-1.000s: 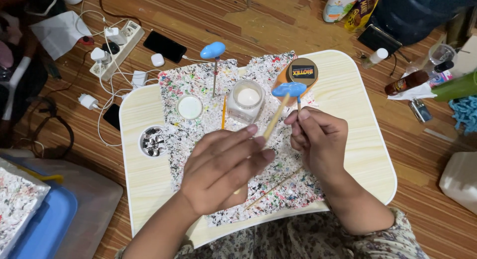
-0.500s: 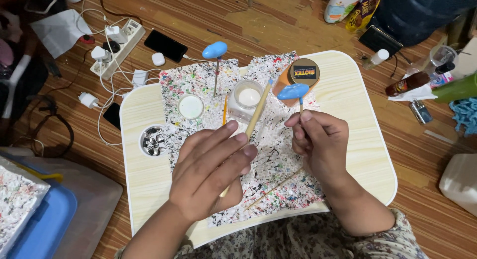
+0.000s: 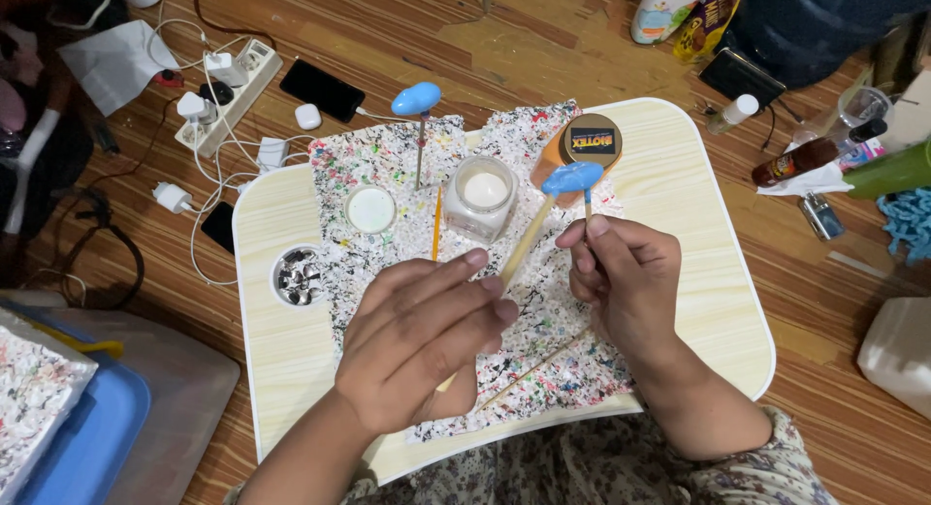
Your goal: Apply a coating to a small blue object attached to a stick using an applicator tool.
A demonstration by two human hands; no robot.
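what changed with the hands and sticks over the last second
The left hand slid down and left, tilting its wooden stick so the tip now touches the blue blob on the thin stick pinched by the right hand. The right hand moved slightly right, grip unchanged. The glass jar, the second blue blob on its stick and the white lid stayed put.

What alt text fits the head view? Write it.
The right hand holds a blue oval piece on a stick while the left hand brushes it with a wooden paintbrush, above a paint-speckled sheet on a pale lap table.
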